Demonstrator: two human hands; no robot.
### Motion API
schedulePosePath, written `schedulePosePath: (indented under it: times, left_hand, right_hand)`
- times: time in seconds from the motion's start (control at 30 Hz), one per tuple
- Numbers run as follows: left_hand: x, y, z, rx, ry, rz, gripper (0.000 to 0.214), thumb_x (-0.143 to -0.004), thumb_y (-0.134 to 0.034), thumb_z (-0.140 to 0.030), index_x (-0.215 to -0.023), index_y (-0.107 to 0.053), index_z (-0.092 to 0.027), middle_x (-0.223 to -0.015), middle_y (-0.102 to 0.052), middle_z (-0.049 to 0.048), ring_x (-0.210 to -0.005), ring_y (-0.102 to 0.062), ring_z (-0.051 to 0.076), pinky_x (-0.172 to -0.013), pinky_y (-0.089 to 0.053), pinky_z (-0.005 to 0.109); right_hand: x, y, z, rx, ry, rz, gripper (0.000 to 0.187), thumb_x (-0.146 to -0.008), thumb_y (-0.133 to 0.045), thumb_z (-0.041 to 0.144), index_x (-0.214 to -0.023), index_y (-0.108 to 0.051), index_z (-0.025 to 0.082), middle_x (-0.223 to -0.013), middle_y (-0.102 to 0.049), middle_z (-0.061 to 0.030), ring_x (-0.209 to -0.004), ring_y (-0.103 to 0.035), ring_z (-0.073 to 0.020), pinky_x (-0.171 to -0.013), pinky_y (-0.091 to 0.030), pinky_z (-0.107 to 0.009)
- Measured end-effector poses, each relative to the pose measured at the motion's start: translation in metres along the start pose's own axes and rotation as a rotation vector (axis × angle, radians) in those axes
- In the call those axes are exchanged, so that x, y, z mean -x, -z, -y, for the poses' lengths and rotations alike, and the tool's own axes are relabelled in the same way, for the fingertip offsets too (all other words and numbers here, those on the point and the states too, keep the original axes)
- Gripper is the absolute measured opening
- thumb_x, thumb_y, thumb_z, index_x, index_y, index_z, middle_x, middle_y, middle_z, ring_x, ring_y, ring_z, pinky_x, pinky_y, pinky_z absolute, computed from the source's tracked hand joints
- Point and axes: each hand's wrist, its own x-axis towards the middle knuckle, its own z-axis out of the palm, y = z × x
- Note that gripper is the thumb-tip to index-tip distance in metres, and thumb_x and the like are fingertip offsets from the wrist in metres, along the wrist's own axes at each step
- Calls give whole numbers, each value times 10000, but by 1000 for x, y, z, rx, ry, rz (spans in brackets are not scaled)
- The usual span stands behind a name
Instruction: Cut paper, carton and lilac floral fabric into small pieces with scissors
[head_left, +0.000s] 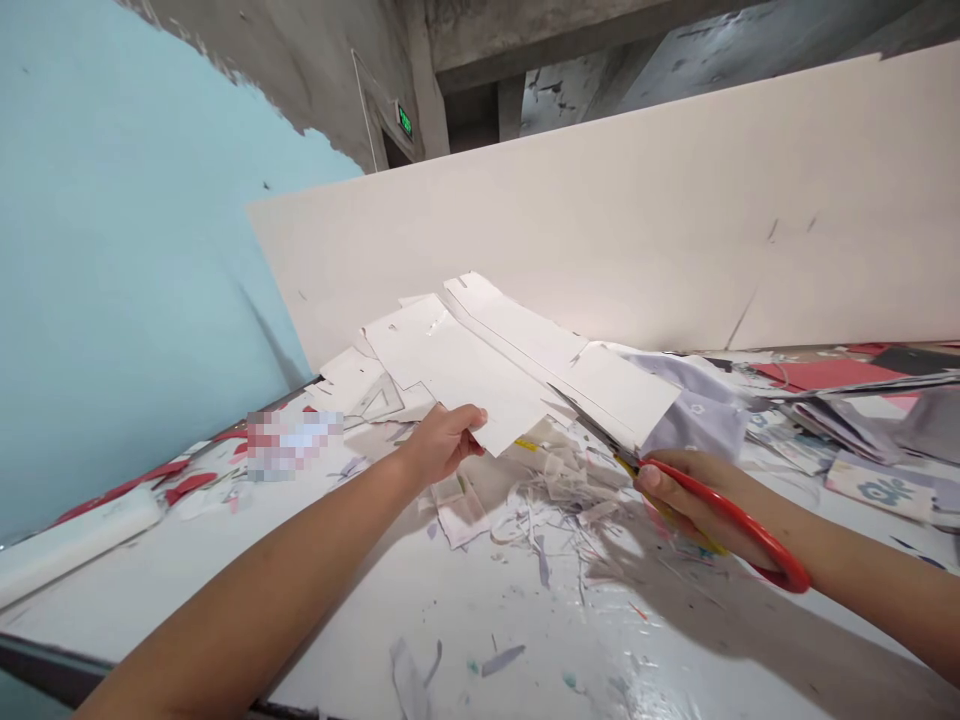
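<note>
My left hand [442,440] is closed on the near edge of a large white sheet of card [480,370], holding it lifted above the table. In my right hand [697,495] is a pair of red-handled scissors [720,510], fingers through the loops. The scissor blades [592,425] point left and up into the edge of the white card. Below the card lies a heap of thin white paper strips and offcuts [555,500].
A white glossy table [487,620] carries scattered scraps. A tall white board [637,220] stands along the back. Red and patterned papers [840,400] are piled at the right. A white roll [75,540] lies at the left edge, beside a light blue wall.
</note>
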Motion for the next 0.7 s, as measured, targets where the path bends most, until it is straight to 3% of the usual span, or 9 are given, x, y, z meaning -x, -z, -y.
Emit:
schedulePosePath:
  times: [0.23, 0.7]
  left_hand:
    - [1, 0, 2, 7, -1, -2, 59, -585, -588, -172, -574, -581, -114, -576, -528, -8, -531, -506, 104, -461, -392, 229]
    - [2, -3, 3, 39, -8, -7, 37, -583, -575, -151, -596, -595, -123, -583, -546, -10, -529, -508, 102, -451, -403, 227]
  right_hand:
    - [-2, 4, 0, -14, -51, 93, 570, -735, -309, 740, -533, -390, 213, -382, -445, 16, -360, -396, -110, -377, -312, -231]
    - [-4, -3, -5, 87, -72, 56, 568, -756, -320, 709, -506, -413, 207, -433, -423, -2, -432, -409, -137, -429, -323, -258]
